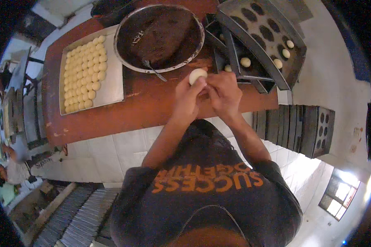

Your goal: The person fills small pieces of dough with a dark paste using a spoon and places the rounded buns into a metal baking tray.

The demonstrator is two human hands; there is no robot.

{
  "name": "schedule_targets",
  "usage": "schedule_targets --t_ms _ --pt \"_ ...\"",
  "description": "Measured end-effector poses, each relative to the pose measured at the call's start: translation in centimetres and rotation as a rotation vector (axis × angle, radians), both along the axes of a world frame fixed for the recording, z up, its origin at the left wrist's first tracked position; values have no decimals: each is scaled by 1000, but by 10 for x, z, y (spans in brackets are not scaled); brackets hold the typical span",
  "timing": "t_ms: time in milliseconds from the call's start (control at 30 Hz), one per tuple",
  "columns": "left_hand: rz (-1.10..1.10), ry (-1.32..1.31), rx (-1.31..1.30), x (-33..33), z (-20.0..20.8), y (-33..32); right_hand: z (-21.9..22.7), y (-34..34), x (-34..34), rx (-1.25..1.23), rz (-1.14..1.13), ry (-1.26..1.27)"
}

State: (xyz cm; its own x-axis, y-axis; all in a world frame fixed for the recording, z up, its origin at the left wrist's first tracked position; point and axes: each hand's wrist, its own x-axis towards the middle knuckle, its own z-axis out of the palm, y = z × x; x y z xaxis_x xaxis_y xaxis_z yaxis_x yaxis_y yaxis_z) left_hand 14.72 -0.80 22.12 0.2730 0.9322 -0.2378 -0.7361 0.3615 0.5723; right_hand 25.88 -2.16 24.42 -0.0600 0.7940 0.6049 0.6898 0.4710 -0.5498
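Above the near edge of the reddish-brown table, my left hand [186, 99] holds a small pale piece of dough [197, 75], rounded and flattish, between thumb and fingers. My right hand [226, 91] is closed against its right side, fingertips pinching at the edge; the exact contact is partly hidden. Just beyond the hands stands a wide metal bowl [120, 52] with a dark brown mass in it. A fork-like utensil [156, 71] leans over its near rim. At the left lies a metal tray [114, 78] with rows of small pale dough balls [84, 74].
Right of the bowl are stacked dark baking pans [251, 48] with round hollows, some holding dough balls [278, 63]. More pans [294, 127] stand below the table's right end. Dark racked trays [82, 214] are at lower left. Another person [16, 173] is at the far left.
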Motion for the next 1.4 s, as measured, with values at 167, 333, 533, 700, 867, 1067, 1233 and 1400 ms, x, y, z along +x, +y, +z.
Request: schedule_targets --t_ms 167,333,533,700,867,1067,1233,1400 --pt "44 104 35 14 -6 -9 6 1 16 23 29 46" --pt "-60 121 146 44 7 -17 4 -4 67 -62 233 88" --pt "123 184 2 131 0 -35 -3 -15 145 154 246 75" --pt "105 101 7 211 2 -56 -30 -28 221 178 257 117" --pt "169 215 39 260 -3 -75 -4 -50 257 14 220 290" --pt "53 222 114 285 20 -84 -10 -57 301 56 336 277" --pt "62 157 94 296 27 -81 12 -60 304 137 144 298" --pt "12 245 207 304 29 -81 6 -59 326 137 243 295"
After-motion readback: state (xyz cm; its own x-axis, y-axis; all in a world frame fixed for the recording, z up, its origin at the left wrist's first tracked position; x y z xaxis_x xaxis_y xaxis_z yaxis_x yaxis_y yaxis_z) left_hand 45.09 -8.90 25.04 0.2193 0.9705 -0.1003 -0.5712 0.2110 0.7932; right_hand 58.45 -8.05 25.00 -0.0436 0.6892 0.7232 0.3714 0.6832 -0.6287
